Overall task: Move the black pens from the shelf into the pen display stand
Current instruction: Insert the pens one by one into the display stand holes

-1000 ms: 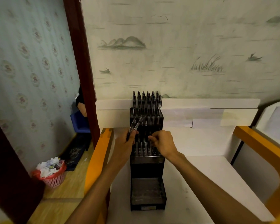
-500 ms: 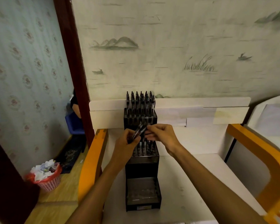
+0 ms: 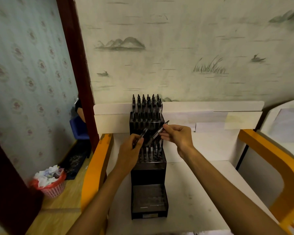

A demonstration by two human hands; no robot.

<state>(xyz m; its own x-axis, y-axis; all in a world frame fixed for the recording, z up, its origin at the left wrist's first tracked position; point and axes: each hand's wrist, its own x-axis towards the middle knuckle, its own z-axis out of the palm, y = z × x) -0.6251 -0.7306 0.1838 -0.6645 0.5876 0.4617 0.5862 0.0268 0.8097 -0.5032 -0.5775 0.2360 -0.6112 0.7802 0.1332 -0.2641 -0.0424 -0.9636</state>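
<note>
Right hand (image 3: 177, 135) has drawn one pen (image 3: 159, 130) from left hand's (image 3: 131, 148) bunch; stand (image 3: 148, 173) behind

Two bare forearms rise from the lower edge of the frame, without sleeves, watch or rings. The left hand (image 3: 128, 152) and right hand (image 3: 177, 136) wear no gloves.

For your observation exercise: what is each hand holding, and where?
Right hand pinches one black pen near its upper end; left hand grips the remaining pens low down.

Black pens (image 3: 147, 109) stand upright in tiered black stand (image 3: 148, 177).
</note>
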